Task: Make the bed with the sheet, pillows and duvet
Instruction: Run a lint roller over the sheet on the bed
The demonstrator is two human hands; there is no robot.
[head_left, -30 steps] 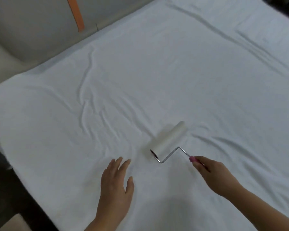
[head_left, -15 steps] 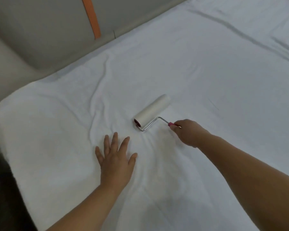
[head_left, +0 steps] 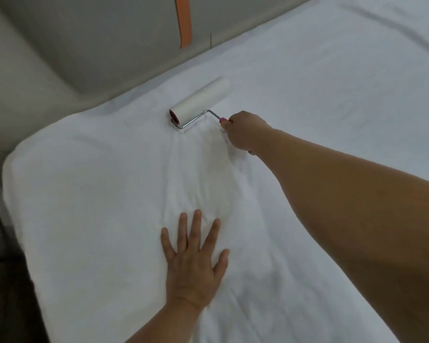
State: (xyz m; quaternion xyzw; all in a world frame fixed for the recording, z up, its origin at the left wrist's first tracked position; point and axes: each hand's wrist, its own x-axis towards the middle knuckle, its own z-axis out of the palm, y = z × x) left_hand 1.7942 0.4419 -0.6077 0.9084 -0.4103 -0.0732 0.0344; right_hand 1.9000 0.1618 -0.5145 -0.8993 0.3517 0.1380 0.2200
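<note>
one white fabric sheet (head_left: 307, 100) | one white lint roller (head_left: 200, 101) near bed's far edge, gripped by right hand (head_left: 244, 131) | left hand (head_left: 195, 263) flat, fingers spread

We find no text, label, brand, number or sign that can be read anywhere in this view.
</note>
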